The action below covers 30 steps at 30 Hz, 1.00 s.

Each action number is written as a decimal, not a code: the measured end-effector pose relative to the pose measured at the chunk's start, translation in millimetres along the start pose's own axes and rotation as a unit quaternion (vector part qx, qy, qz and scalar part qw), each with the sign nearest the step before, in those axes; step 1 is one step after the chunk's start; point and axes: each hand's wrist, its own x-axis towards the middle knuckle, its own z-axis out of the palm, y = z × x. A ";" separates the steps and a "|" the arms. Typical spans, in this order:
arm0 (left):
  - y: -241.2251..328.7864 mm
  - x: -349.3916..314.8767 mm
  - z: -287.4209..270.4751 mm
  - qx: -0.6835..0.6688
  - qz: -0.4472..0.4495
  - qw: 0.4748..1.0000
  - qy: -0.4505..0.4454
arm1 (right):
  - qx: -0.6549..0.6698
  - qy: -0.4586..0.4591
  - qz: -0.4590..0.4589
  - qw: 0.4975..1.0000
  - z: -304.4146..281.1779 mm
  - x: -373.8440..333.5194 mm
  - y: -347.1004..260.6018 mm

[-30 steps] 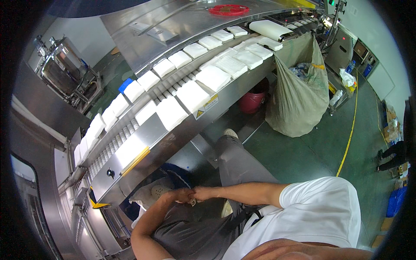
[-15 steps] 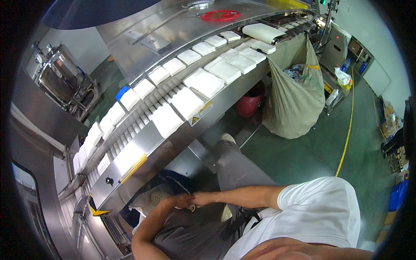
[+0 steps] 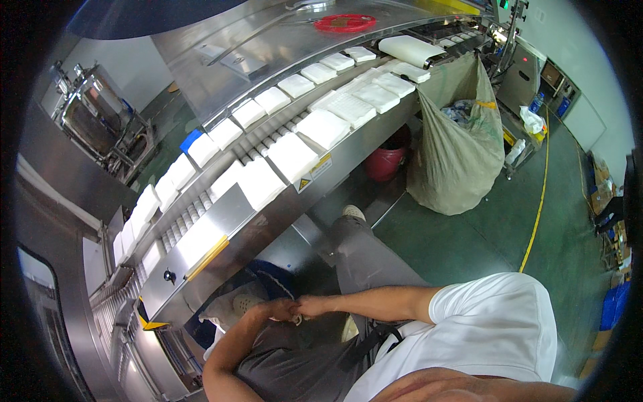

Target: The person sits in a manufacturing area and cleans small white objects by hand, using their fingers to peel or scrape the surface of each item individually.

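My left hand (image 3: 278, 309) and my right hand (image 3: 311, 307) meet low over my lap, fingers closed and touching each other. A small pale bit (image 3: 297, 320) shows just under the fingers; I cannot make out what it is. Behind the hands, a pale cord-like strand (image 3: 276, 281) runs down toward them across a dark blue shape. Beyond them, white folded stacks, like tissues or wipes, lie in two rows on a steel conveyor. One near stack (image 3: 261, 182) overhangs the conveyor's front edge, well away from both hands.
The roller conveyor (image 3: 189, 216) curves from lower left to upper right, with a yellow-edged steel side panel (image 3: 184, 258). A large cloth sack (image 3: 455, 167) hangs at its right end, beside a red bucket (image 3: 385, 161). A steel tank (image 3: 97, 110) stands far left.
Another white stack has come into sight on the conveyor behind the overhanging one, and stacks in the near row have shifted. My hands stay together in the same place.
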 end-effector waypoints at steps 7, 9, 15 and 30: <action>5.3 -7.1 -4.6 0.007 -0.011 1.000 -0.016 | 0.040 -0.001 -0.003 0.999 1.8 -1.0 -3.4; 3.6 -8.4 -3.5 0.013 -0.002 1.000 -0.011 | 0.034 0.002 0.005 0.999 1.8 -3.4 -5.8; 7.7 -2.1 -8.2 0.042 -0.007 0.999 -0.018 | -0.029 0.027 -0.142 0.989 14.9 26.0 44.0; 3.2 -3.5 -3.9 0.000 -0.027 0.999 -0.027 | 0.053 -0.001 -0.007 0.999 -8.9 -22.6 -26.7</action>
